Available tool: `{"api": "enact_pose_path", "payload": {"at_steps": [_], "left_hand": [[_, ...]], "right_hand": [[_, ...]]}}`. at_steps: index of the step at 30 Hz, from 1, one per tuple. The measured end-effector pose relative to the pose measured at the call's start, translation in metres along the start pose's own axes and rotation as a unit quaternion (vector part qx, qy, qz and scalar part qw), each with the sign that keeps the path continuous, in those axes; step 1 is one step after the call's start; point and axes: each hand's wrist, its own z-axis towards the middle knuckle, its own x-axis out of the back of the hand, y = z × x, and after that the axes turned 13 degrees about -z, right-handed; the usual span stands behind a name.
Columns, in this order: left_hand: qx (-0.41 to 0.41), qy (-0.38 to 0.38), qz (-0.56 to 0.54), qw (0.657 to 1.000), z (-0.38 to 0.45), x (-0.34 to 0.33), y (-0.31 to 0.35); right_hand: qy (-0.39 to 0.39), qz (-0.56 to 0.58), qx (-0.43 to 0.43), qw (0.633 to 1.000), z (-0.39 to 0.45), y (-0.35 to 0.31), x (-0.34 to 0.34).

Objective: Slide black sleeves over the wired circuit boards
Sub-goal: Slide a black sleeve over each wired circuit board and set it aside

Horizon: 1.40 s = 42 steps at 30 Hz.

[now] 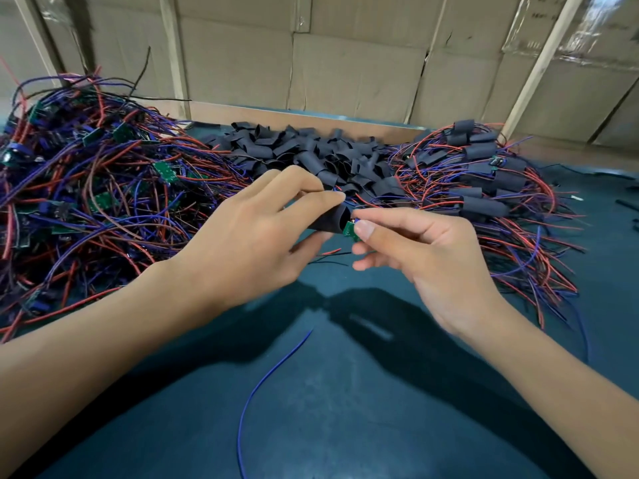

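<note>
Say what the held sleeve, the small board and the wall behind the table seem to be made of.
Sleeve: matte black, probably thin plastic or rubber tubing; its open mouth has bent out of round.
Board: glossy green, likely rigid circuit laminate; mostly hidden.
Wall: brown corrugated cardboard, by its seams and tears.

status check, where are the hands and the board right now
Left hand holds black sleeve, mouth open. Right hand pinches green board at sleeve mouth, not yet inside. Nothing blocking; loose blue wire on mat.
</note>
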Motion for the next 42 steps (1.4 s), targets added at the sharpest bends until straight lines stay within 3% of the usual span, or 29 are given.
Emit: {"api": "enact_pose_path", "payload": {"at_steps": [15,21,31,35,38,40,42], "left_hand": [[-0.027,-0.012,0.013,0.999,-0.001,-0.002,0.002],[-0.044,-0.023,-0.007,0.999,0.0,-0.005,0.004],[-0.06,-0.008,-0.012,0.998,0.002,-0.008,0.006],[-0.07,-0.013,-0.02,0.997,0.001,-0.009,0.004],[-0.066,-0.036,-0.043,0.996,0.003,-0.008,-0.001],[-0.036,-0.044,-0.008,0.998,0.003,-0.001,-0.017],[0.051,-0.054,0.063,0.995,-0.002,0.007,-0.043]], "right_hand": [[0.016,0.077,-0.031,0.996,0.004,-0.003,0.004],[0.024,-0.02,0.006,0.999,0.0,0.0,0.0],[-0.046,0.078,-0.006,0.996,0.0,-0.006,0.005],[-0.002,-0.001,-0.001,1.0,-0.002,-0.007,0.0],[0.033,0.024,-0.028,0.999,0.002,-0.009,0.002],[0.086,0.062,-0.037,0.994,0.008,-0.014,0.014],[0.165,0.083,-0.044,0.982,0.017,-0.017,0.035]]}}
